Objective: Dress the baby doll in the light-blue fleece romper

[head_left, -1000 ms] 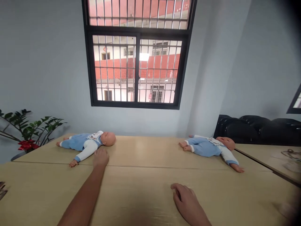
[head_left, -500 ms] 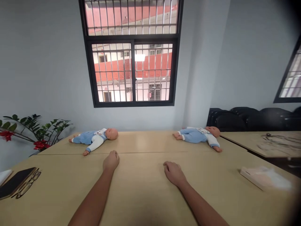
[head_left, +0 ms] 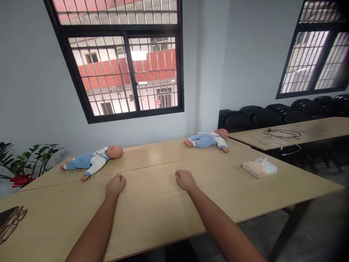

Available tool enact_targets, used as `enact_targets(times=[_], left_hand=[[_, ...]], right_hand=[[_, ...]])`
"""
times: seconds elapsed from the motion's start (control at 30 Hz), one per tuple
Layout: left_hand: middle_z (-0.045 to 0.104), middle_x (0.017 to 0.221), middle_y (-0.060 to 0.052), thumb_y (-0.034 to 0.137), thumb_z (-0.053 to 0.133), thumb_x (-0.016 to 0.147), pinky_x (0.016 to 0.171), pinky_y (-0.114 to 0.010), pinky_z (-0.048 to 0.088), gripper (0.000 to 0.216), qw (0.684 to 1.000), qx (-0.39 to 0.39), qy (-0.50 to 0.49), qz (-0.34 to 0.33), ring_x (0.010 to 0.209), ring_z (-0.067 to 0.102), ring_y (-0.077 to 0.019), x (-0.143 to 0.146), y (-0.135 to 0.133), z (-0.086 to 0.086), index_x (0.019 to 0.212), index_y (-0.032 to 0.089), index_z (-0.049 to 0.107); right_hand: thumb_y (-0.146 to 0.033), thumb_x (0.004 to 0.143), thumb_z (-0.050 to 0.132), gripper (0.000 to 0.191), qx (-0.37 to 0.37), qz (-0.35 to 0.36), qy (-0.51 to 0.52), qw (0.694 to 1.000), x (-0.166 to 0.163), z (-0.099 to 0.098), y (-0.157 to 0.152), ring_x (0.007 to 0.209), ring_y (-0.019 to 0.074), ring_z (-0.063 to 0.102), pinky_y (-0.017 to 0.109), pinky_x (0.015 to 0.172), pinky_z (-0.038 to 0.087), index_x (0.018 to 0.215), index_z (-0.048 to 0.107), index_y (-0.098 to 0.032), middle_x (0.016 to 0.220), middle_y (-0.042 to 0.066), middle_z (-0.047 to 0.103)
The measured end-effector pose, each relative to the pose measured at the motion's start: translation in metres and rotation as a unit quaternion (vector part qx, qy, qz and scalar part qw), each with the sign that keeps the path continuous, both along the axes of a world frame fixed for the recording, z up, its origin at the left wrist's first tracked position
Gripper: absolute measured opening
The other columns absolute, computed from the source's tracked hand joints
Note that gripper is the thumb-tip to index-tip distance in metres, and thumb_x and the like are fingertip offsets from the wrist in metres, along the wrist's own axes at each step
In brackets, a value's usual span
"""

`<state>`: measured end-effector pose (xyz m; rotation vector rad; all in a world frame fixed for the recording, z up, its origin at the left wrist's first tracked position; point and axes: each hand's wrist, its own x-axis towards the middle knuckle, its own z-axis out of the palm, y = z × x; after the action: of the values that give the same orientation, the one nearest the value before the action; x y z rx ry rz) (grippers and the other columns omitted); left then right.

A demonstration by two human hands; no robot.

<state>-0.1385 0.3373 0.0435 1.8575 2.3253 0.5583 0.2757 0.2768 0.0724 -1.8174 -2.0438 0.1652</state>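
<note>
My left hand point(head_left: 115, 185) rests on the wooden table point(head_left: 152, 203), its fingers curled into a loose fist. Nothing shows in it. To its upper left lies a baby doll point(head_left: 94, 160) in a blue and white outfit, on its back with its head to the right. My right hand point(head_left: 185, 179) also lies on the tabletop with fingers curled in and no object visible. Beyond it, a second baby doll point(head_left: 207, 139) in the same kind of outfit lies on its back, head to the right. Neither hand touches a doll.
A tissue pack point(head_left: 260, 167) sits on the right of the table. Eyeglasses point(head_left: 12, 223) and a dark notebook point(head_left: 5, 215) are at the left edge. Cables point(head_left: 283, 134) lie on another table, before black chairs point(head_left: 253, 118). A potted plant point(head_left: 32, 160) stands at far left.
The view has turned to the right and tilted, so more of the table's right side and the second window show. Both hands stay curled on the tabletop; the dolls have not moved.
</note>
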Motion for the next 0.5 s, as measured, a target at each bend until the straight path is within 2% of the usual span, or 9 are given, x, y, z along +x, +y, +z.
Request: enact_targets(times=[0.13,0.23,0.33,0.5], left_hand=[[0.078,0.097,-0.008,0.044,0.043,0.092,0.072,-0.035,0.047,0.029,1.0,0.005,-0.005,-0.015,0.092,0.072,-0.029,-0.004,0.005,-0.006,0.095,0.026,0.066],[0.079,0.098,-0.006,0.043,0.046,0.09,0.076,-0.034,0.048,0.028,0.999,0.008,-0.016,-0.032,0.095,0.072,-0.0279,-0.011,0.009,-0.012,0.097,0.027,0.068],[0.079,0.104,-0.004,0.042,0.047,0.089,0.08,-0.032,0.05,0.031,0.998,0.007,-0.037,-0.058,0.098,0.072,-0.0248,-0.021,0.013,-0.02,0.105,0.027,0.07],[0.077,0.105,-0.002,0.04,0.046,0.089,0.082,-0.03,0.052,0.036,0.992,-0.007,-0.075,-0.099,0.097,0.071,-0.0212,-0.031,0.015,-0.027,0.109,0.025,0.071]], right_hand=[[-0.019,0.1,0.04,0.034,-0.001,-0.012,-0.004,1.0,0.009,-0.002,0.007,0.11,0.0205,0.065,0.03,0.095,0.037,0.118,0.069,-0.018,0.119,0.008,0.075],[-0.02,0.1,0.041,0.033,0.006,-0.013,-0.031,0.999,0.032,-0.002,0.017,0.107,0.0208,0.065,0.03,0.093,0.037,0.115,0.07,-0.017,0.118,0.009,0.075],[-0.022,0.099,0.044,0.031,0.01,-0.035,-0.072,0.997,0.076,0.0,0.03,0.108,0.0241,0.063,0.033,0.095,0.036,0.11,0.072,-0.014,0.115,0.014,0.074],[-0.021,0.098,0.047,0.033,-0.007,-0.114,-0.14,0.984,0.176,0.011,0.055,0.117,0.0312,0.058,0.041,0.099,0.035,0.114,0.07,-0.003,0.123,0.027,0.067]])
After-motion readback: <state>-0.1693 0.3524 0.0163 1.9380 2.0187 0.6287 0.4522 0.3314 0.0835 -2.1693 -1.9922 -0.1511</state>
